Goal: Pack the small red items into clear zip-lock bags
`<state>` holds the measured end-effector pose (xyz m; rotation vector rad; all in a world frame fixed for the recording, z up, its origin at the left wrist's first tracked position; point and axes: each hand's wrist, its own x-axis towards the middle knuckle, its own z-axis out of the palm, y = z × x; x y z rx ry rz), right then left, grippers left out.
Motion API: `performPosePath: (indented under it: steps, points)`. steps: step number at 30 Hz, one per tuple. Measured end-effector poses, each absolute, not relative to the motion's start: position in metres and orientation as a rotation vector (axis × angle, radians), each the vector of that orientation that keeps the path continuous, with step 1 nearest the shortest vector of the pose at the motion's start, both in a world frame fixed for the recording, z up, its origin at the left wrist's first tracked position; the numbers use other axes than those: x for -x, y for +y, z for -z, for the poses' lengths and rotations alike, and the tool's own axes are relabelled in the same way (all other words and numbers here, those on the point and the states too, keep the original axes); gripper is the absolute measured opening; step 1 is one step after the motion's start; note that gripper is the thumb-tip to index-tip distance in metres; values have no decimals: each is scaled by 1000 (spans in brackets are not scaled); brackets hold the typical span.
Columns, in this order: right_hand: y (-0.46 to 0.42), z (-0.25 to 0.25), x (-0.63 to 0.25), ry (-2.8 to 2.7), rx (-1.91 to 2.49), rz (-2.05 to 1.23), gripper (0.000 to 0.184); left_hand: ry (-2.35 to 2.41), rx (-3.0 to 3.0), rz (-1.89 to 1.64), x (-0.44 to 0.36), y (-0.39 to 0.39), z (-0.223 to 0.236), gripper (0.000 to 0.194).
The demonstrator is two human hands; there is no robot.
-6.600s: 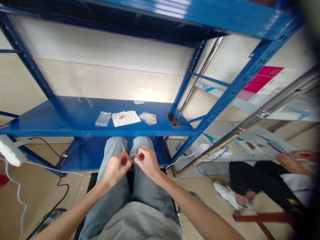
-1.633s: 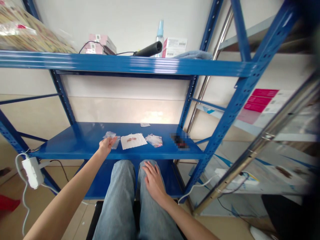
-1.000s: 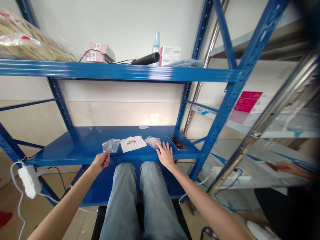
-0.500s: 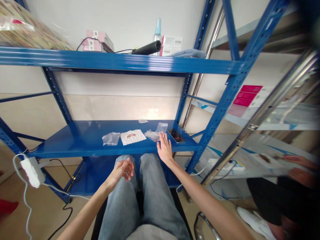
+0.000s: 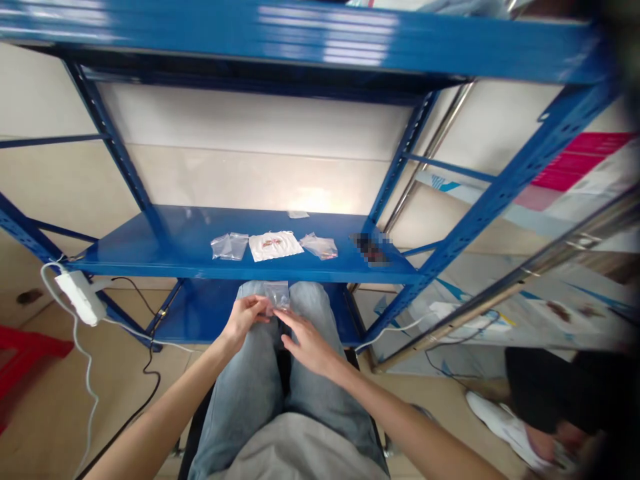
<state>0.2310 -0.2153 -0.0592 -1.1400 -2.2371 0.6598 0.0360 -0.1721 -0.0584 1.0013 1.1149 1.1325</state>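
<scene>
Above my lap, a small clear plastic bag (image 5: 277, 297) hangs between my hands, with a little red-brown at its lower end. My left hand (image 5: 245, 321) pinches its left edge. The fingertips of my right hand (image 5: 306, 341) close on its lower corner. On the blue steel shelf (image 5: 150, 260) in front of my knees lie another clear bag (image 5: 229, 246), a white paper sheet with red-brown marks (image 5: 275, 245) and a crumpled clear bag (image 5: 319, 246).
A pixelated object (image 5: 370, 249) and a small white slip (image 5: 298, 214) lie on the same shelf. A white power strip (image 5: 80, 298) with cables hangs at left. A person's black trousers and white shoe (image 5: 500, 420) show at lower right.
The clear bag has left the shelf and now sits over my lap. My left hand has joined my right on it. The view has tipped downward.
</scene>
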Motion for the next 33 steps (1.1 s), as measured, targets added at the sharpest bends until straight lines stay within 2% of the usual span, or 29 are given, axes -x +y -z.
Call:
performPosePath:
  steps: [4,7,9,12,17,23,26,29,33]
  points:
    - [-211,50,-232,-1932,1215,-738,42,1197,-1079,-1164,-49,-182,58,33]
    - [-204,47,-238,-1709,1289,-705,36,1109,-1102,-1097,-56,-192,56,36]
    - [-198,47,-244,-1574,1269,-752,37,1044,-1116,-1046,-58,-197,54,37]
    - [-188,48,-252,-1438,1203,-1025,39,946,-1160,-982,-60,-202,52,38]
    - [-185,46,-256,-1361,1085,-1443,31,852,-1148,-980,-60,-201,50,38]
    - [-186,39,-262,-1247,1017,-1657,32,1079,-1179,-1297,-51,-188,59,34]
    - [-186,40,-264,-1198,1029,-1712,35,1241,-1399,-1455,-47,-188,54,26]
    - [-187,45,-261,-1130,1032,-1706,35,1237,-1739,-1406,-49,-197,44,18]
    - [-190,51,-255,-1146,994,-1707,36,1047,-1883,-1198,-62,-212,40,24]
